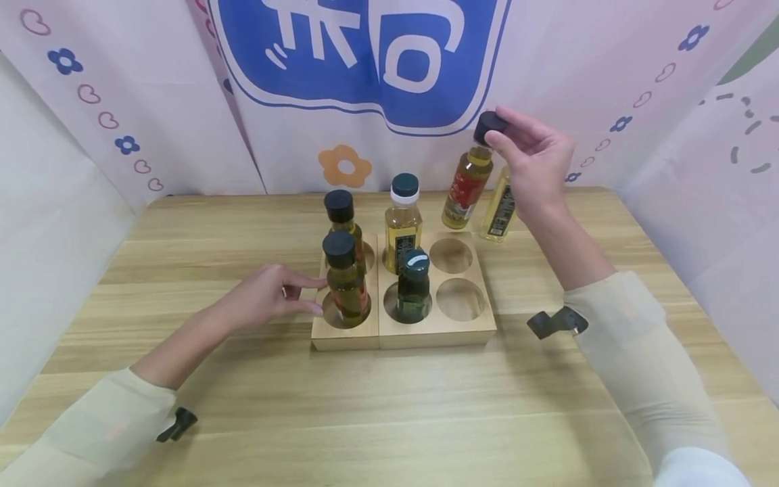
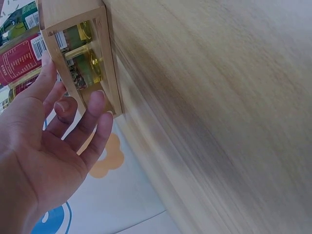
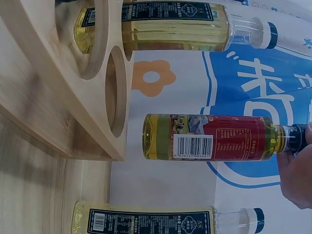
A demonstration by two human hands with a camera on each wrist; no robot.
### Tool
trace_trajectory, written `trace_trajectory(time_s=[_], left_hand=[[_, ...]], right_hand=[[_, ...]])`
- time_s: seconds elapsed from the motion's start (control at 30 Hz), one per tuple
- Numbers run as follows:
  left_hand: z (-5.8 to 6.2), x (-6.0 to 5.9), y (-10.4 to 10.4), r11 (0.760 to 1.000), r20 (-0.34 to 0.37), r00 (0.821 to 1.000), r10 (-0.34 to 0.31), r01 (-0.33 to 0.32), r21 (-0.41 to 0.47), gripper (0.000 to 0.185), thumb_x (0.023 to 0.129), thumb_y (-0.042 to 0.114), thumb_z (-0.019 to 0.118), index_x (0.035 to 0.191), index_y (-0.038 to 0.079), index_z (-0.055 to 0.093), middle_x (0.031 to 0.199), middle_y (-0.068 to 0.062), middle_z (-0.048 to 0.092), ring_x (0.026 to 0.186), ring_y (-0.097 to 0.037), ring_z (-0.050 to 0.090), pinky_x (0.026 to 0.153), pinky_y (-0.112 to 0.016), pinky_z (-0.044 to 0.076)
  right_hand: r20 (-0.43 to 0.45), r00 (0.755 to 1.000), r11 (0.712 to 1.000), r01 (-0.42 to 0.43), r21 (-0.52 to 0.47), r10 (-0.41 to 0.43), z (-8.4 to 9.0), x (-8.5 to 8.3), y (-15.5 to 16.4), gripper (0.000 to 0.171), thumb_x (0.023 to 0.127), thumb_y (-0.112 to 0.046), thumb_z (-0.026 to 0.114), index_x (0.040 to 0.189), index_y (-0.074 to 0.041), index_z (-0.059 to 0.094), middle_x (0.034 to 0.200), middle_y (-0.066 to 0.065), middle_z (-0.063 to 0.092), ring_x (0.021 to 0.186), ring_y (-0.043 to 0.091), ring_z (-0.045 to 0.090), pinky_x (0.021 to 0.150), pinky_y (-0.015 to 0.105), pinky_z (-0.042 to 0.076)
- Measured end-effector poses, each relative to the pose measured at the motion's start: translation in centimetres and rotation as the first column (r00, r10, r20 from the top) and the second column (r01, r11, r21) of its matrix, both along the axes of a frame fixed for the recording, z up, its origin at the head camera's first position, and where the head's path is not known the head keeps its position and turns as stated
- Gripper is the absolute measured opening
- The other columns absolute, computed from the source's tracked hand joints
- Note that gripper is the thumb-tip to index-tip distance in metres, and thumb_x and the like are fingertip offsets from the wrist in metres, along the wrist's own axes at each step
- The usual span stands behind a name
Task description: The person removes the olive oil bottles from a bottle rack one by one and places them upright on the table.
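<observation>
A wooden rack (image 1: 481, 318) with six round holes sits mid-table. Two amber bottles with black caps (image 1: 345, 284) fill its left holes. A yellow oil bottle (image 1: 403, 223) and a dark green bottle (image 1: 414, 291) fill the middle ones. Both right-hand holes (image 1: 451, 256) are empty. My right hand (image 1: 502, 132) pinches the black cap of a red-labelled oil bottle (image 1: 467, 186), which hangs in the air behind the rack's back right corner; the bottle (image 3: 214, 137) is off the table. My left hand (image 1: 304, 294) rests with straight fingers (image 2: 92, 122) against the rack's left side (image 2: 109, 58).
Another yellow bottle with a dark label (image 1: 499, 213) stands on the table behind the rack, beside my right wrist. A printed cloth backdrop (image 1: 365, 67) closes off the back and sides. Bare wooden tabletop (image 1: 389, 419) lies in front of the rack.
</observation>
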State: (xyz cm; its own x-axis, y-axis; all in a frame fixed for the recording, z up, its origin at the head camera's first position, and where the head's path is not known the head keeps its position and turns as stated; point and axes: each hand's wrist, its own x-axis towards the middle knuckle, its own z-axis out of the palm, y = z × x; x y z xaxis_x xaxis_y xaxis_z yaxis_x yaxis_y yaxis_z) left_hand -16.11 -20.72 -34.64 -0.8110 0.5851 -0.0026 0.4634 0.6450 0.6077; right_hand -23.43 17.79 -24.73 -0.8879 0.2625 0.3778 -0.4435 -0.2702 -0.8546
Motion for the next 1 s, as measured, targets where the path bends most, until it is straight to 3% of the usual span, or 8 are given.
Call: trace_trajectory(time_s=[0.1, 0.33, 0.57, 0.8, 1.0], left_hand=[[-0.1, 0.0, 0.0, 1.0, -0.002, 1.0, -0.002, 0.002, 0.003, 0.047, 0.085, 0.024, 0.087, 0.123, 0.001, 0.075, 0.072, 0.004, 0.069, 0.054, -0.008, 0.04, 0.048, -0.023, 0.034], [0.0, 0.0, 0.1, 1.0, 0.006, 1.0, 0.004, -0.004, -0.008, 0.047, 0.085, 0.025, 0.087, 0.125, 0.002, 0.074, 0.058, 0.009, 0.049, 0.053, -0.006, 0.038, 0.048, -0.023, 0.033], [-0.1, -0.1, 0.1, 1.0, 0.001, 1.0, 0.002, -0.002, -0.007, 0.047, 0.085, 0.025, 0.087, 0.124, 0.002, 0.075, 0.062, 0.007, 0.059, 0.054, -0.007, 0.039, 0.048, -0.023, 0.033], [0.0, 0.0, 0.1, 1.0, 0.004, 1.0, 0.006, -0.006, -0.013, 0.048, 0.086, 0.027, 0.087, 0.125, 0.002, 0.075, 0.062, 0.006, 0.058, 0.053, -0.007, 0.039, 0.048, -0.023, 0.033], [0.0, 0.0, 0.0, 1.0, 0.006, 1.0, 0.006, -0.006, -0.008, 0.047, 0.085, 0.027, 0.087, 0.124, 0.002, 0.075, 0.067, 0.004, 0.066, 0.053, -0.007, 0.038, 0.048, -0.023, 0.033]], right_hand=[[-0.003, 1.0, 1.0, 0.0, 0.017, 0.0, -0.1, -0.1, 0.0, 0.03, 0.084, 0.017, 0.076, 0.11, 0.002, 0.077, 0.117, 0.018, 0.074, 0.105, 0.023, 0.073, 0.096, 0.03, 0.056], [-0.004, 1.0, 0.999, -0.001, 0.039, 0.001, -0.3, -0.6, -0.2, 0.031, 0.084, 0.017, 0.076, 0.111, 0.003, 0.076, 0.118, 0.019, 0.074, 0.105, 0.022, 0.074, 0.096, 0.03, 0.056], [0.01, 1.0, 0.999, -0.01, 0.049, 0.01, -0.7, -1.1, -0.5, 0.031, 0.082, 0.019, 0.076, 0.109, 0.004, 0.077, 0.115, 0.019, 0.075, 0.101, 0.02, 0.075, 0.096, 0.03, 0.056], [0.028, 0.999, 0.998, -0.019, 0.065, 0.017, -1.4, -1.6, -0.7, 0.03, 0.082, 0.019, 0.076, 0.107, 0.004, 0.077, 0.114, 0.02, 0.074, 0.099, 0.019, 0.076, 0.095, 0.03, 0.056], [0.043, 0.999, 0.997, -0.018, 0.081, 0.015, -2.0, -2.1, -0.7, 0.03, 0.082, 0.019, 0.077, 0.111, 0.009, 0.074, 0.115, 0.021, 0.074, 0.101, 0.02, 0.076, 0.095, 0.03, 0.056]])
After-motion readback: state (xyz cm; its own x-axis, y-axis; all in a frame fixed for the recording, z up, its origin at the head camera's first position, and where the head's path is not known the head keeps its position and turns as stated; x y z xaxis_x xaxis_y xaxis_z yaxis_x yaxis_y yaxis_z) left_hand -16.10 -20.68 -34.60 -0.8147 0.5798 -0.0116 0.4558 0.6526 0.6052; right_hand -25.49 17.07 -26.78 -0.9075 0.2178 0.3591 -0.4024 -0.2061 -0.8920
